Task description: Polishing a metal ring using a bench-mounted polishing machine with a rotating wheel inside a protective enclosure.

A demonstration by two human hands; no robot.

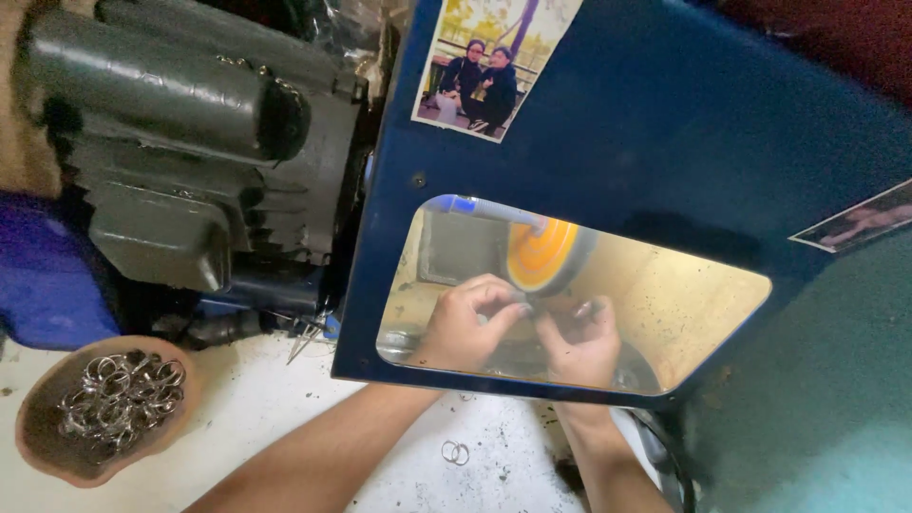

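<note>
Blue metal guard panel [646,123], grey motor [190,133] behind, white speckled worktop [256,408].

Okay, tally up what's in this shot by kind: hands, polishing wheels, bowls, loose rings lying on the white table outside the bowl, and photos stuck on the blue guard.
Hands: 2, left hand and right hand
Orange polishing wheel: 1
Brown bowl holding a heap of metal rings: 1
Loose rings on the white table: 2
Photos on the blue guard: 2, one photo and another photo
Total: 8

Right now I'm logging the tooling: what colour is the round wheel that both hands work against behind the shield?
Orange polishing wheel, seen in the head view.
</note>
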